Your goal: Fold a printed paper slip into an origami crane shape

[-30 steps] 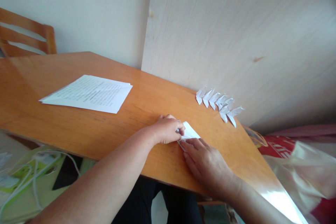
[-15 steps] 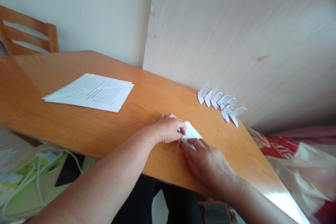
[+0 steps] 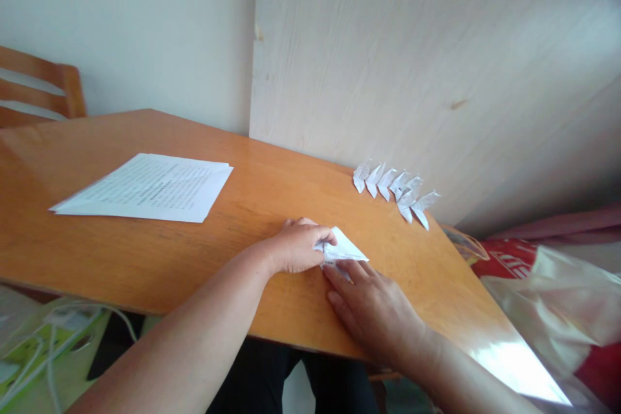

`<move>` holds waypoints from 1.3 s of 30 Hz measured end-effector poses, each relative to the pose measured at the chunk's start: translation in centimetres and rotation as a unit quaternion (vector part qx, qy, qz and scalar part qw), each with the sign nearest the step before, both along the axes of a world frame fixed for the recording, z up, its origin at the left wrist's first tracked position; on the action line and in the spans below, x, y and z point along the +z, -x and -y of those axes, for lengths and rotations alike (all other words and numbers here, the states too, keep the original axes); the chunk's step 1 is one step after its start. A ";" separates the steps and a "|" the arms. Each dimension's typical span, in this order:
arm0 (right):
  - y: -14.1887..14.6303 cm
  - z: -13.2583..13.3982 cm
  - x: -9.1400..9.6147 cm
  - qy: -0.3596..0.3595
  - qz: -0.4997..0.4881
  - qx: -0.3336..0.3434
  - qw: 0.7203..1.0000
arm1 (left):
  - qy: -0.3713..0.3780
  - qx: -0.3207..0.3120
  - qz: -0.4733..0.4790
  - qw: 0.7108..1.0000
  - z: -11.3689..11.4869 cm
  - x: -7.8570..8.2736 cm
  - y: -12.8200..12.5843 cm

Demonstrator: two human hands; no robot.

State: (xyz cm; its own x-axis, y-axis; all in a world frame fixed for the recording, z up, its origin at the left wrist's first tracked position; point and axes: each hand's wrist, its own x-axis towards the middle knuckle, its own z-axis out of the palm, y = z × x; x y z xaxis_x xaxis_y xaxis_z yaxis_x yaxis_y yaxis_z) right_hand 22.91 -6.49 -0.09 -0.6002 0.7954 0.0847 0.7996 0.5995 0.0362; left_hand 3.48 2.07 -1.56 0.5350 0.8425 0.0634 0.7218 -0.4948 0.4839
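A small folded piece of white printed paper (image 3: 343,248) lies on the orange wooden table (image 3: 145,252) near its front edge. My left hand (image 3: 297,247) is curled over the paper's left end, fingertips pinching it. My right hand (image 3: 373,310) lies flat just below, its fingers stretched out and pressing the paper's lower edge against the table. A row of several finished small folded paper pieces (image 3: 394,187) sits at the table's back edge, to the upper right of my hands.
A stack of printed sheets (image 3: 150,187) lies on the table's left half. A pale wooden board (image 3: 412,58) leans behind the table. A wooden chair back (image 3: 43,87) stands at far left. A red-and-white plastic bag (image 3: 543,284) sits right; cables (image 3: 53,336) lie below left.
The view has shifted slightly, so things sit further left. My hands stay on the folded paper; the right fingertips have slid a little along its lower edge.
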 end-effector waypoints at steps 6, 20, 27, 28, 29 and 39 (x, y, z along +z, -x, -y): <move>0.2 0.2 0.5 0.023 -0.033 -0.011 0.999 | -0.011 0.025 0.025 0.999 0.0 -0.2 -0.1; -1.9 -1.8 0.8 0.041 -0.177 -0.002 0.983 | -0.030 -0.012 0.011 0.999 0.1 -0.1 -0.3; -1.2 -5.0 0.7 0.151 -0.293 -0.084 0.940 | -0.034 -0.020 0.010 0.999 0.2 0.2 -0.3; -1.0 -5.4 0.7 0.178 -0.291 -0.091 0.936 | -0.034 -0.021 0.007 0.999 0.2 0.2 -0.3; -0.9 -5.8 0.7 0.200 -0.283 -0.101 0.933 | -0.034 -0.020 0.004 0.999 0.2 0.2 -0.3; -0.5 -7.7 1.2 0.319 -0.195 -0.126 0.919 | -0.020 -0.035 -0.006 0.999 0.1 0.5 0.0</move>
State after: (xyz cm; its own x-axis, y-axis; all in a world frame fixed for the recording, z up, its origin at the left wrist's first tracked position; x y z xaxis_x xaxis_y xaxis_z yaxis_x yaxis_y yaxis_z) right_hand 23.37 1.20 1.15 -0.4122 0.8679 -0.2770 0.7936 0.1927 -0.5772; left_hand 3.47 1.96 -1.05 0.5942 0.7994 0.0887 0.6899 -0.5633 0.4548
